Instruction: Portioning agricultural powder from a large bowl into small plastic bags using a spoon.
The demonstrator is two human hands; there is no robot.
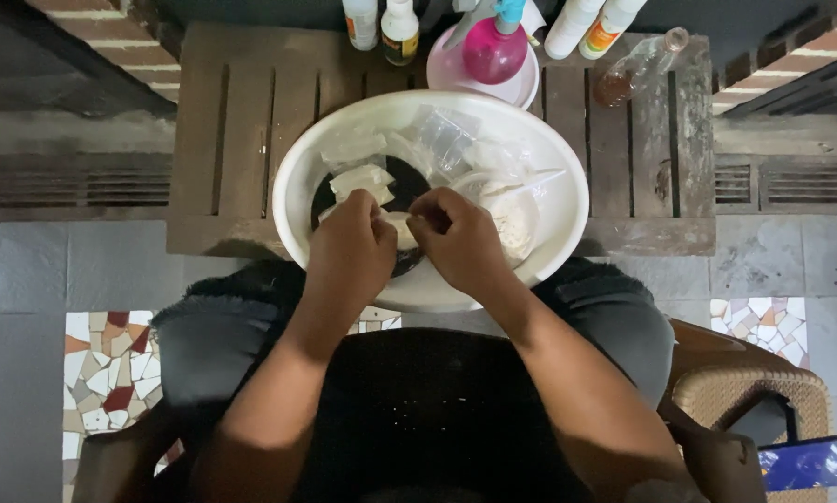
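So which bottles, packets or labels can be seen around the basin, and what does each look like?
White bottle, table's far edge, left: orange and green label.
White bottle with a yellow and dark label, just right of it.
Pink spray bottle, centre back: round body, teal trigger, standing in a pink bowl.
Two white bottles, right of it, leaning; one has an orange and green label.
Clear glass bottle, far right, lying tilted.
Clear plastic packets in the white basin, beyond both hands.

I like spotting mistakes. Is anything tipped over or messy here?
Yes. The clear bottle at the table's far right lies on its side, while the other bottles stand upright. Nothing looks spilled. Both hands work over the white basin.
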